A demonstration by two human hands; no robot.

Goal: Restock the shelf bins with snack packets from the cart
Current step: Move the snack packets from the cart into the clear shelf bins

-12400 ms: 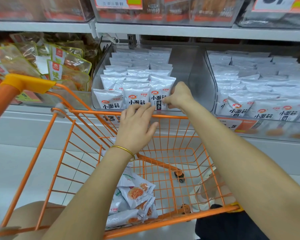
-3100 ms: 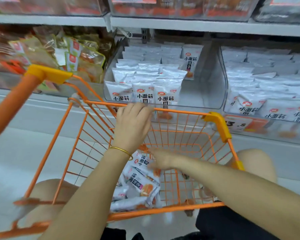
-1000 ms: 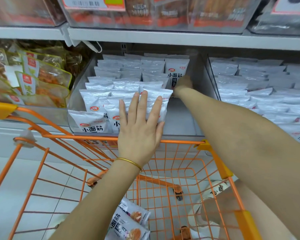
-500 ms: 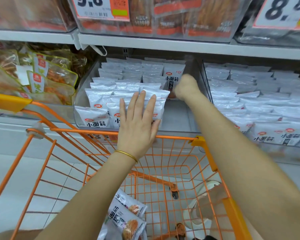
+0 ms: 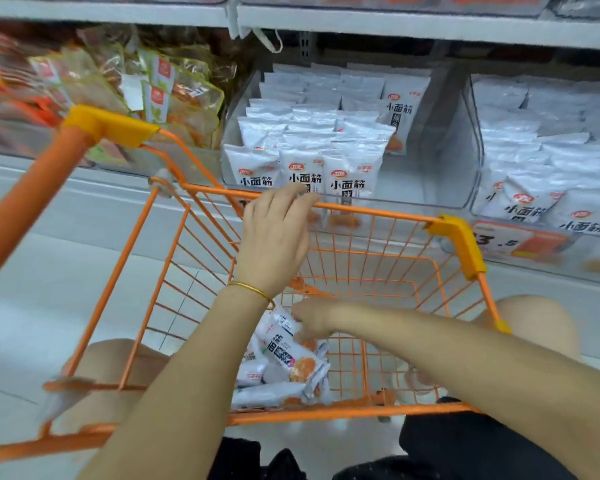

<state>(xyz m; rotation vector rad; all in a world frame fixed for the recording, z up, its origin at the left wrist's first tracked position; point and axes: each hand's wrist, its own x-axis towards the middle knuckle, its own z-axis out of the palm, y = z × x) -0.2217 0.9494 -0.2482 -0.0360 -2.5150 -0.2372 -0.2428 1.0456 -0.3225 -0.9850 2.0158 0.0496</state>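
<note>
Left forearm enters from 6 o'clock and runs up toward 12. Left hand (image 5: 274,237) sits near frame centre, back of hand to camera, fingers curled forward and over, loosely closed, thin gold bangle at the wrist. Right forearm enters from 4 o'clock and angles toward 9. Right hand (image 5: 314,322) is lower, just below the left wrist, fingers bent downward; blurred, grip cannot be judged. Bare knees show at 8 and 3 o'clock.

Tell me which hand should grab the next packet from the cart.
Right. The right hand is already down in the cart, touching the packets; the left hand rests on the cart's front rim.
</note>
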